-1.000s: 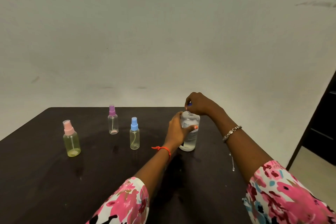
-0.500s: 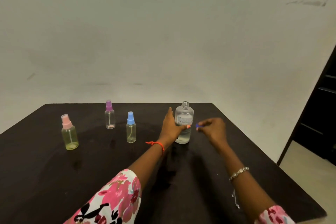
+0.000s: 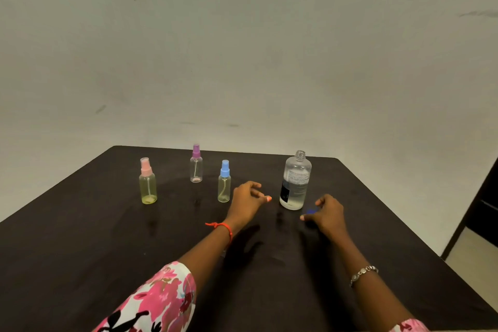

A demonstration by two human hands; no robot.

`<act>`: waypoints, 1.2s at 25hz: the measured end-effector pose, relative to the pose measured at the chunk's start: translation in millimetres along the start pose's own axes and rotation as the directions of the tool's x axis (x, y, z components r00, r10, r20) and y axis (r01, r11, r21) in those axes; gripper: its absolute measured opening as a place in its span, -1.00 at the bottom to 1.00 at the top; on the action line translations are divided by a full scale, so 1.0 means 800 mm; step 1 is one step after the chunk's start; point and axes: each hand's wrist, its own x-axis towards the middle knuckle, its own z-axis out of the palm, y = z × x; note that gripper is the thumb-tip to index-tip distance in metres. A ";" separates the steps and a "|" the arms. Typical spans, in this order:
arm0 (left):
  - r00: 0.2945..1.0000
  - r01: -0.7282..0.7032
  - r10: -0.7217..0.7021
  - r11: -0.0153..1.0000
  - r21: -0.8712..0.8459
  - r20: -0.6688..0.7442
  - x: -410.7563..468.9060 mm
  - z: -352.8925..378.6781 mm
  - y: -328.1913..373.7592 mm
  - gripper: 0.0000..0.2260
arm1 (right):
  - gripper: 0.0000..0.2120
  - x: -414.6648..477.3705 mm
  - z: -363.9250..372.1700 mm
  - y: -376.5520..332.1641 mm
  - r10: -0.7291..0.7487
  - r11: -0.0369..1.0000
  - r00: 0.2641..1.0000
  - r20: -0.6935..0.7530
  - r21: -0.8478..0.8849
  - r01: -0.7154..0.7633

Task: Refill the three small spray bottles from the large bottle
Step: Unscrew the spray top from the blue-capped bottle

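Note:
The large clear bottle [image 3: 296, 180] stands upright and uncapped on the dark table [image 3: 80, 250], with a little liquid at its bottom. Its small blue cap [image 3: 312, 210] sits low at the table between the thumb and fingers of my right hand [image 3: 328, 214], just right of the bottle's base. My left hand [image 3: 248, 201] hovers left of the bottle with fingers apart, touching nothing. Three small spray bottles stand to the left: pink-topped [image 3: 147, 183], purple-topped [image 3: 196, 164] and blue-topped [image 3: 224, 183], all nearly empty with their tops on.
The table's far edge meets a plain wall. Its right edge drops to a light floor [image 3: 469, 256], where a dark piece of furniture [image 3: 485, 205] stands.
My right hand took the blue cap off the large bottle and brought it down to the table on the right. My left hand let go of the bottle and drew back to the left.

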 end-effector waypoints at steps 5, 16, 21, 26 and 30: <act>1.000 -0.009 0.009 1.000 0.000 0.017 -0.011 -0.039 -0.010 -0.89 | -0.76 0.004 0.012 -0.053 0.035 0.982 0.997 0.069 -0.187 -0.021; 0.938 0.082 -0.075 0.997 0.006 -0.337 0.010 -0.073 -0.042 -0.71 | -0.76 0.007 0.077 -0.172 -0.184 0.980 0.908 0.375 -0.005 0.200; 0.951 0.114 -0.113 0.993 -0.011 -0.287 0.035 -0.068 -0.048 -0.40 | -0.77 0.014 0.116 -0.196 -0.258 0.966 0.909 0.327 0.117 0.232; 0.941 0.089 -0.117 0.991 -0.102 -0.317 0.042 -0.055 -0.048 -0.75 | -0.75 0.026 0.149 -0.196 -0.276 0.961 0.899 0.340 0.105 0.255; 0.936 0.023 -0.026 1.000 -0.011 -0.352 0.042 -0.053 -0.048 -0.85 | -0.71 0.033 0.154 -0.190 -0.297 0.955 0.897 0.328 0.084 0.285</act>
